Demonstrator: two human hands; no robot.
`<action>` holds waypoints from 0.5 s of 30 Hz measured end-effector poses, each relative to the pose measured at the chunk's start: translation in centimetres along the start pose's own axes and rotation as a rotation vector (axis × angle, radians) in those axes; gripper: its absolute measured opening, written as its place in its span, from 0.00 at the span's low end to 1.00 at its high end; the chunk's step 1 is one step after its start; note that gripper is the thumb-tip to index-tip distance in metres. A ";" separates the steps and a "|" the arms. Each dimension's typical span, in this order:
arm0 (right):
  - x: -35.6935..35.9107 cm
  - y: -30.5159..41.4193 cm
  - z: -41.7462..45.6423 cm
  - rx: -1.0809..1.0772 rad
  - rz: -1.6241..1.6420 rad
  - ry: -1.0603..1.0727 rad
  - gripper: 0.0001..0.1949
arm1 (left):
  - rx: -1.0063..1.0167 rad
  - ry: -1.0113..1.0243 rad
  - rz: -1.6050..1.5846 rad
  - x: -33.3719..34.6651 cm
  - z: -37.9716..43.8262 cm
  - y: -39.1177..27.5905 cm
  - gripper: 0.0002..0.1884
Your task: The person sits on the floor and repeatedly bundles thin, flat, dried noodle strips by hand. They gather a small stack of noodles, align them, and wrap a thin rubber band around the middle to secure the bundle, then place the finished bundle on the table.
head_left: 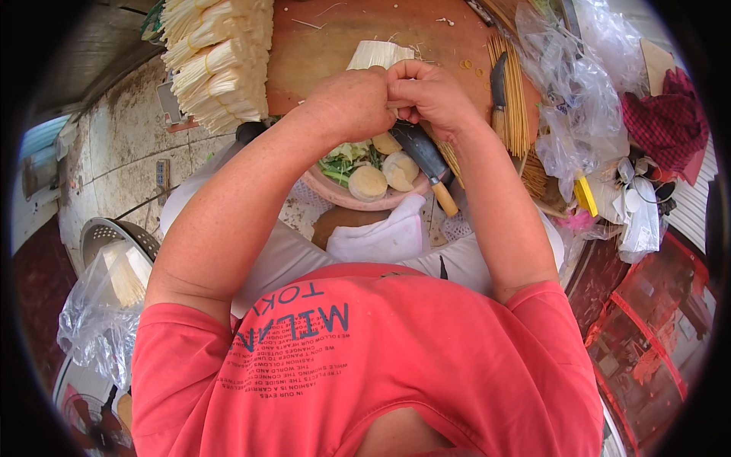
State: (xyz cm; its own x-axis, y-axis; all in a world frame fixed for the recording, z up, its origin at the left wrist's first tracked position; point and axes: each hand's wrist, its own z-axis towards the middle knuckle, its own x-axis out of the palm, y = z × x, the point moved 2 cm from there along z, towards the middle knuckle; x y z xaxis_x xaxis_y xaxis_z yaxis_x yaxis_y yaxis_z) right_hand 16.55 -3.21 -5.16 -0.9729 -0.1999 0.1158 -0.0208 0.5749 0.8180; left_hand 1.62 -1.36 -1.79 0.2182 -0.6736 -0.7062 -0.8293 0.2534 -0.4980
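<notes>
Both hands meet over the near part of an orange-brown round table [320,34]. My left hand [365,103] is closed beside my right hand [431,94], whose thumb and index finger pinch together; a small pale piece shows between the hands, mostly hidden. Just beyond them lies a pale bundle of enoki mushrooms [381,54]. Under my right hand a dark-bladed knife [420,149] with a wooden handle rests across a clay-coloured basin [348,200]. The basin holds green leafy scraps [337,165] and round pale cut pieces [368,183].
Banded enoki bundles [220,68] are stacked at the table's left. On the right lie bamboo skewers [511,103], a second knife [498,85], rubber bands [466,64] and clear plastic bags [577,85]. A white cloth [377,234] lies below the basin; a metal colander [108,228] stands lower left.
</notes>
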 end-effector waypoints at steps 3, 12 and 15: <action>-0.2 -0.3 0.2 -0.006 0.017 0.013 0.07 | 0.003 -0.003 -0.014 -0.1 0.0 -0.2 0.24; -0.1 -0.4 0.4 0.002 0.046 -0.002 0.06 | 0.005 -0.012 -0.005 0.0 0.1 -0.1 0.24; 0.4 0.0 0.2 0.007 0.059 -0.035 0.03 | 0.008 -0.018 0.006 0.1 0.2 0.0 0.25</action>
State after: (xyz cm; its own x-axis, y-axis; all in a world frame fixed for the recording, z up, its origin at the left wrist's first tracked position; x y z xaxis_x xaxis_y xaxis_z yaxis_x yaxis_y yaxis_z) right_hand 16.17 -3.17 -5.23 -0.9800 -0.1374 0.1437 0.0354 0.5905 0.8063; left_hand 1.75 -1.28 -1.91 0.2221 -0.6595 -0.7181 -0.8268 0.2630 -0.4972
